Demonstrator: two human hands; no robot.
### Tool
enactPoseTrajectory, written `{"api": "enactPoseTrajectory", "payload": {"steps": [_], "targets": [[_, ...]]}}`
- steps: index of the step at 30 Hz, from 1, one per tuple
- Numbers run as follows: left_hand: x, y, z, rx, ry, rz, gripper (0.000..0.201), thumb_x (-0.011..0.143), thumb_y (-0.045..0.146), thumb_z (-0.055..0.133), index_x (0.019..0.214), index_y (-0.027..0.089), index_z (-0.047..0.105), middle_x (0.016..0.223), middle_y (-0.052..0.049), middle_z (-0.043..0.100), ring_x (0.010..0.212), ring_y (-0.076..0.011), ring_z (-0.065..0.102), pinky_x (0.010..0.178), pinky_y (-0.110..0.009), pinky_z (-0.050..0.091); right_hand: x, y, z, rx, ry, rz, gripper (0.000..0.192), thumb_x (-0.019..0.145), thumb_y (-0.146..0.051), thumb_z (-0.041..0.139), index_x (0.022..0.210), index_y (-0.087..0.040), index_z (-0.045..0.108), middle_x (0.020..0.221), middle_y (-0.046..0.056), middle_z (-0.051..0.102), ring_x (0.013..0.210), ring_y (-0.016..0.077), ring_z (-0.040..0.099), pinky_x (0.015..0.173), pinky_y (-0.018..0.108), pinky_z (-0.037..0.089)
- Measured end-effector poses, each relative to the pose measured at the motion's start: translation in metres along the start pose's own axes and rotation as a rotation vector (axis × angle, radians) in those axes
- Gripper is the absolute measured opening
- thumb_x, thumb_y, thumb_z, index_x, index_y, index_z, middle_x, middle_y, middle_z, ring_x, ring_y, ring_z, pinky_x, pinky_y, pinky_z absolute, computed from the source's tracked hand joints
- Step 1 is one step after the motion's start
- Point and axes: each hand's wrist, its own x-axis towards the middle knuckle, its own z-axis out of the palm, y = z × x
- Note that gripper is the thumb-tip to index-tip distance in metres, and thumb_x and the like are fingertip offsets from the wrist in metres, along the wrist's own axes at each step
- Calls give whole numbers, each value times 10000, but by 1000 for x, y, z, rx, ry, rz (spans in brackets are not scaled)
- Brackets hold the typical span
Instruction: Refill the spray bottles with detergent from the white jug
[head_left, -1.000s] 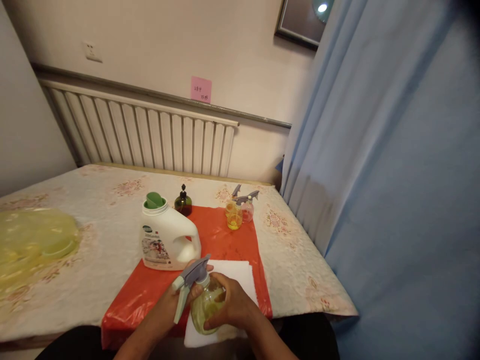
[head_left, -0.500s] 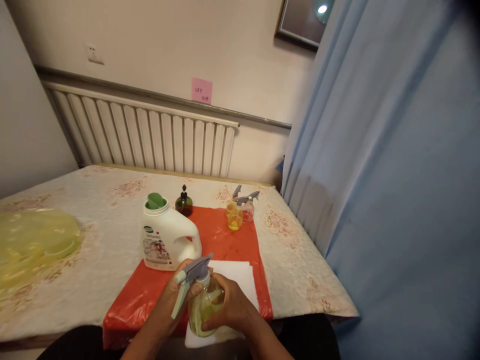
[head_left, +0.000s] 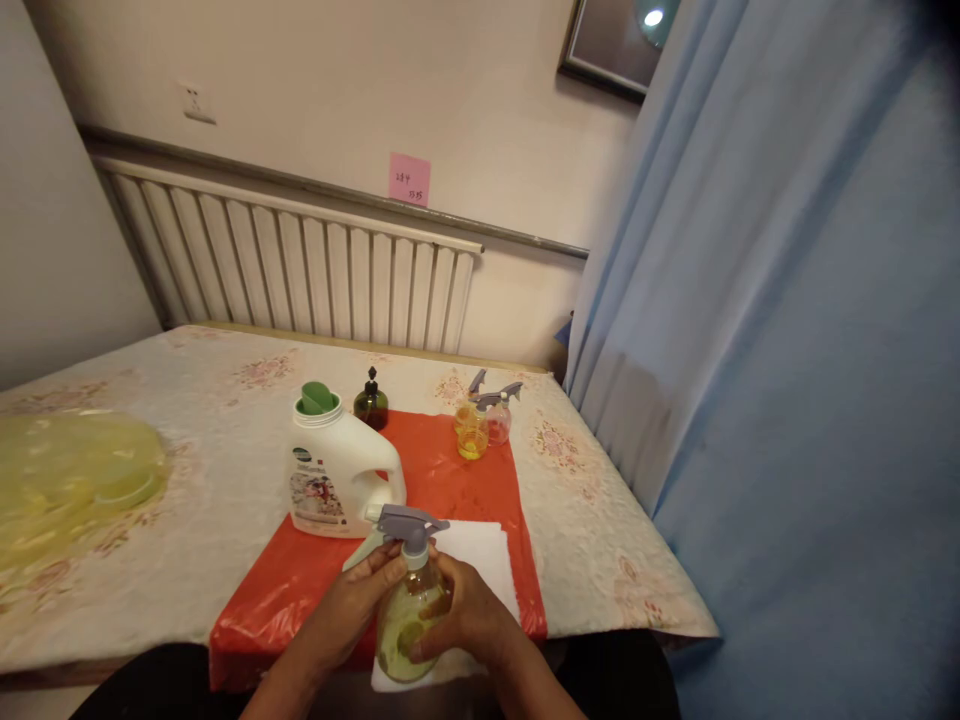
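A clear round spray bottle [head_left: 401, 625] with yellow-green liquid and a grey trigger head [head_left: 409, 525] stands upright over a white folded cloth [head_left: 480, 550] near the table's front edge. My right hand [head_left: 469, 620] wraps the bottle's body from the right. My left hand [head_left: 352, 605] grips the neck just under the trigger head. Both hands sit above the red plastic sheet [head_left: 442, 470].
A white detergent jug [head_left: 337, 470] with a green open spout stands behind my hands. Further back are a dark green pump bottle [head_left: 370, 403] and two small spray bottles [head_left: 480, 420]. A yellow plastic bag [head_left: 67, 480] lies at the left. A blue curtain [head_left: 750, 350] hangs at the right.
The trigger head has turned, its nozzle swinging from down-left to roughly level. The bottle now stands more upright and my left hand has shifted up to the neck.
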Motion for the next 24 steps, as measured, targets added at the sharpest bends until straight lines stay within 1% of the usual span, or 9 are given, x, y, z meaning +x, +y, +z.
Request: {"api": "enactPoseTrajectory", "payload": {"steps": [3, 6, 10, 12, 16, 19, 22, 24], "targets": [[0, 2, 5, 71, 22, 29, 426, 739, 465, 779, 1069, 197, 755, 1115, -93, 766, 1069, -295, 683, 949, -390, 531, 1, 1, -1, 3, 4, -21, 910, 377, -207, 944, 1231, -241, 632, 1083, 28, 696, 986, 252, 640, 760, 329, 517], [1, 4, 11, 157, 65, 69, 465, 718, 526, 768, 1053, 203, 758, 1075, -82, 778, 1004, -293, 705, 898, -376, 554, 0, -1, -1, 17, 4, -31, 919, 384, -227, 947, 1245, -256, 626, 1117, 32, 692, 1018, 262, 636, 775, 340, 518], [2, 2, 16, 240, 103, 138, 434, 738, 540, 741, 1023, 213, 761, 1051, -71, 781, 967, -275, 710, 863, -335, 561, 0, -3, -1, 8, 12, -33, 952, 371, -223, 948, 1263, -276, 619, 1141, 28, 688, 1045, 270, 627, 792, 353, 520], [3, -4, 16, 237, 118, 170, 435, 722, 534, 756, 995, 195, 759, 1034, -78, 783, 957, -279, 712, 864, -340, 561, -1, -3, -1, 10, 14, -36, 955, 374, -215, 948, 1267, -282, 618, 1161, 27, 684, 1020, 261, 636, 797, 354, 518], [6, -17, 15, 195, 170, 225, 472, 632, 495, 832, 956, 163, 743, 985, -89, 786, 912, -290, 718, 847, -359, 567, -2, -2, -2, -6, 17, -29, 949, 370, -222, 951, 1260, -274, 623, 1128, 18, 691, 951, 238, 652, 783, 339, 513], [8, -21, 17, 201, 206, 229, 458, 630, 452, 843, 965, 161, 729, 979, -86, 784, 915, -285, 715, 843, -351, 564, -2, 0, -3, -20, 32, -19, 985, 356, -213, 952, 1277, -269, 608, 1162, 22, 676, 977, 239, 645, 791, 332, 513], [6, -16, 21, 205, 199, 217, 423, 672, 455, 812, 973, 173, 719, 1003, -76, 777, 962, -288, 701, 871, -355, 554, -2, 2, -4, -22, 48, -11, 975, 355, -201, 946, 1269, -256, 611, 1176, 29, 670, 978, 241, 645, 785, 334, 519], [4, -10, 24, 204, 149, 197, 403, 713, 453, 782, 1006, 186, 705, 1032, -67, 767, 999, -292, 688, 888, -364, 547, -3, 3, -4, -28, 56, -5, 941, 359, -193, 942, 1244, -252, 626, 1162, 27, 677, 957, 237, 651, 780, 337, 518]]}}
